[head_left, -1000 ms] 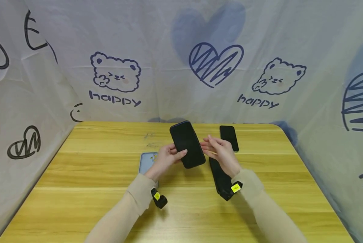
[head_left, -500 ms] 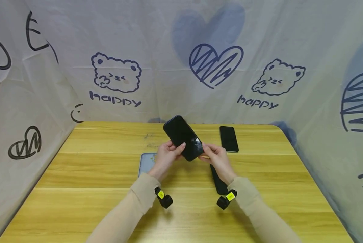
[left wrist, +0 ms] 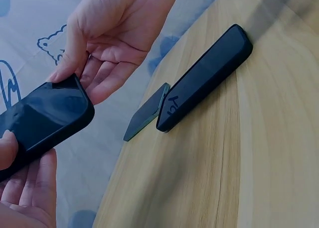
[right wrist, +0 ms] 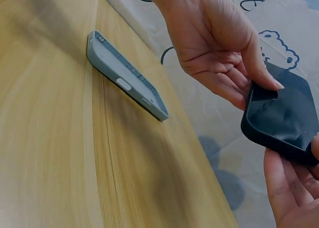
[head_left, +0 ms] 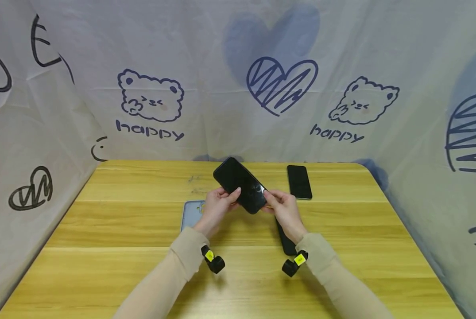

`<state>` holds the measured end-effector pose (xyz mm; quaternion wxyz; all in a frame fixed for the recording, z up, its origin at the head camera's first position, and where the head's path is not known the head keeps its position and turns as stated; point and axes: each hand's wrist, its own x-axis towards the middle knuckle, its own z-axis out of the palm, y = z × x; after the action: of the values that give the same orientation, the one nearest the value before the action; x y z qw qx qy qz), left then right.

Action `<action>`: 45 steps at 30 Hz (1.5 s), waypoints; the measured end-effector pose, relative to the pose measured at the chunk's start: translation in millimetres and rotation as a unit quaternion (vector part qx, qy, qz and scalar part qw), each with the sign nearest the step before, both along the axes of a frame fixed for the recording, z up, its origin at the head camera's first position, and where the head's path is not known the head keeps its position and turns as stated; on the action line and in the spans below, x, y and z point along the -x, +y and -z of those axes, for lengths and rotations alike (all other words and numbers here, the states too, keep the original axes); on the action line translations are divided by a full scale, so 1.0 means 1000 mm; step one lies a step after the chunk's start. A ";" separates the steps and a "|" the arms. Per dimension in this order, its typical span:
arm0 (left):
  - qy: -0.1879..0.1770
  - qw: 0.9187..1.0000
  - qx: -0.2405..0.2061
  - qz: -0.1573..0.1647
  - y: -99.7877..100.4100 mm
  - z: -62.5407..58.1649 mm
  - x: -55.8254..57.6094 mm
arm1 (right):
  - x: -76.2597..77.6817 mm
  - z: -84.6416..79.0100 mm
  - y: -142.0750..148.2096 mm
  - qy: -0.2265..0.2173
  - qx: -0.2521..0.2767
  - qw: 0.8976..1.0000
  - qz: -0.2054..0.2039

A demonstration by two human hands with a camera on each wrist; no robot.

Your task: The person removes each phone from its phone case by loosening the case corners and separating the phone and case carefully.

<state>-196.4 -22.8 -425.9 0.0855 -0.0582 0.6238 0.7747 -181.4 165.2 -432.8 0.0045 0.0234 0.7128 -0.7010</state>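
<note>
A dark phone point(head_left: 234, 177) in a black case is held tilted above the table between both hands. My left hand point(head_left: 214, 210) grips its left long edge, thumb on the glass and fingers beneath. At the near right corner, my right hand point(head_left: 286, 213) pinches the phone, its thumb lying on the screen. The left wrist view shows the thick case rim round the held phone point(left wrist: 50, 106). A light blue phone case point(right wrist: 127, 76) lies by the left forearm, partly hidden in the head view. Another black phone point(head_left: 285, 241) lies partly covered by the right hand and wrist.
A smaller dark phone point(head_left: 299, 182) lies toward the back right of the wooden table point(head_left: 122, 221). White cloth point(head_left: 214, 88) with drawn hearts and bears surrounds the table's back and sides. Each wrist carries a small black camera.
My right hand has moved from beside the phone to pinching its corner. The phone has swung round, its top leaning further left, and dipped slightly in the last half second.
</note>
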 end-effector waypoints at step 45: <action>0.008 0.998 -0.030 0.058 -0.012 0.003 0.001 | 0.001 0.002 0.028 -0.117 0.343 0.908 -0.212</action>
<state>-197.9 -34.4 -428.7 0.1275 -0.0130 0.6029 0.7875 -182.3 192.7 -434.6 0.2435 -0.0494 0.4109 -0.8772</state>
